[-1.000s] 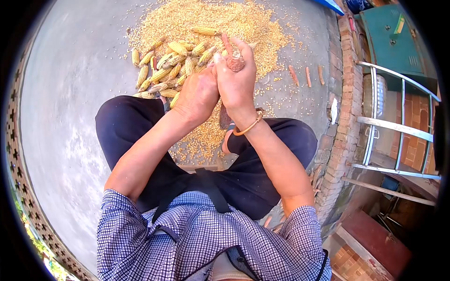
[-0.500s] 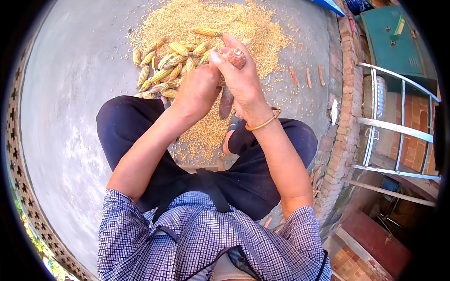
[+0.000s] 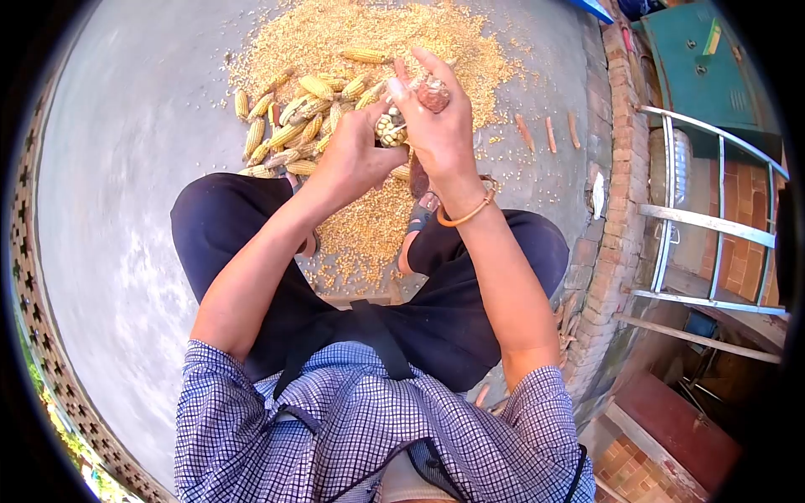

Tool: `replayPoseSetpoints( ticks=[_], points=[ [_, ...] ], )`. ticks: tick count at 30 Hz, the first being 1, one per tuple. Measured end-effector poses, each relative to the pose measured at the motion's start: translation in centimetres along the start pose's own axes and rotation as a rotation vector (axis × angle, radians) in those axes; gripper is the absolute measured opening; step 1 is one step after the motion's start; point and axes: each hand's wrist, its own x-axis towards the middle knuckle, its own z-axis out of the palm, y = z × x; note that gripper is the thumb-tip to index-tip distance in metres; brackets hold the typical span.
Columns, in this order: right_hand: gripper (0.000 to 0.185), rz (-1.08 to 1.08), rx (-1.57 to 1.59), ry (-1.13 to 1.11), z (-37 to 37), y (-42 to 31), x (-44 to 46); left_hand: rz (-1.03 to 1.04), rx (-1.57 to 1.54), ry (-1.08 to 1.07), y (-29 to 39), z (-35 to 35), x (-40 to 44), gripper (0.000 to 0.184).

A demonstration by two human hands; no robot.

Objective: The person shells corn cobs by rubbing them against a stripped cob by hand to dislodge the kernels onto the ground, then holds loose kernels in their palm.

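My left hand [image 3: 360,155] is wrapped round a corn cob with yellow kernels [image 3: 390,129], its end showing between thumb and fingers. Just right of it, my right hand [image 3: 440,126] grips a reddish bare cob [image 3: 433,94]; a bracelet circles that wrist. Several ears of corn [image 3: 315,86] lie heaped beyond and left of my hands. Loose yellow kernels [image 3: 377,32] spread widely behind them, with more kernels [image 3: 362,235] between my feet. A dark, longish object [image 3: 418,178] shows below my right hand, partly hidden.
Several bare cobs [image 3: 551,134] lie on the grey floor [image 3: 117,184] to the right. A low brick edge [image 3: 616,210] runs along that side, with a metal frame [image 3: 713,222] and a green cabinet [image 3: 700,67] past it. My bent knees flank the near kernels.
My hands have moved apart a little, and my left hand has opened its grip enough to show the kernelled cob. The reddish cob has shifted slightly up and right with my right hand.
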Motion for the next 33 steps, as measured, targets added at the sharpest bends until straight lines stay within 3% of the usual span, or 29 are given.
replayPoseSetpoints(
  ticks=[2, 7, 10, 13, 16, 19, 22, 25, 28, 33],
  points=[
    [0.047, 0.129, 0.303, -0.133, -1.2, -2.3, -0.1, -0.358, -0.430, -0.140, 2.3, -1.4, -0.1, 0.028],
    [0.054, 0.064, 0.346, -0.134, -2.9, -2.8, 0.0, -0.395, -0.709, -0.225, 2.8, -2.1, -0.4, 0.025],
    [0.056, 0.061, 0.192, -0.185, -3.8, -3.8, 0.1, -0.422, -0.737, -0.250, 3.1, -2.1, -0.5, 0.032],
    [0.060, -0.208, -0.050, -0.148, -4.1, -3.7, 0.1, -0.337, -0.701, -0.161, 2.1, -1.7, -0.7, 0.042],
    [0.067, -0.109, 0.047, -0.142, -4.2, -3.2, -0.1, -0.244, -0.514, -0.070, 2.6, -1.3, -0.7, 0.049],
    [0.076, -0.220, -0.017, -0.090, -3.9, -2.9, -0.2, -0.165, -0.445, -0.088, 3.0, -1.2, -0.5, 0.045],
    [0.076, -0.176, 0.110, -0.084, -3.5, -2.8, -0.5, -0.169, -0.355, -0.138, 2.6, -1.4, -0.5, 0.038],
    [0.057, 0.087, 0.133, -0.096, -3.6, -3.7, -0.9, -0.257, -0.437, -0.128, 2.7, -1.1, -0.8, 0.034],
    [0.037, 0.157, 0.198, -0.130, -3.0, -4.2, -1.2, -0.441, -0.684, -0.046, 2.6, -1.2, -0.9, 0.033],
    [0.027, 0.177, 0.174, -0.136, -3.4, -4.4, -1.2, -0.415, -0.684, -0.079, 3.2, -1.0, -0.6, 0.039]
  ],
)
